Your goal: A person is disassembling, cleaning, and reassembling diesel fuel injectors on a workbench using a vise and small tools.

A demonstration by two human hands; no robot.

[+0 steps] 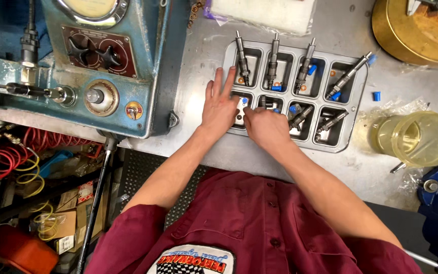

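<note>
We see both hands working at the near-left corner of a metal 8-compartment tray (pixel 366 109) that sits on a steel table (pixel 259 162). The left hand (pixel 219 109) lies flat over the tray's left edge, fingers spread and apart, clamped on nothing, with the fingertips reaching toward the upper-left compartment. The right hand (pixel 265 127) is curled over the lower row, its fingertips drawn together at a small pale part with a blue cap (pixel 242 104) in the lower-left compartment; we cannot tell for certain whether the grip is closed on it or only touching it. The part stays inside that compartment, between the 2 hands. Around it, fuel injectors (pixel 273 61) stand or lean in the other compartments, 4 in the upper row and more lying in the lower row, several with blue caps. We judge these injectors to be stiff, dense metal pieces, likely oily and so slippery, with fine tips that would not take a knock well; the thick middle of the body looks like the safest place to take hold, away from the nozzle end. A loose blue cap (pixel 376 96) lies on the table just right of the tray, near a yellowish plastic container (pixel 422 139). A blue test machine (pixel 102 66) stands to the left.
</note>
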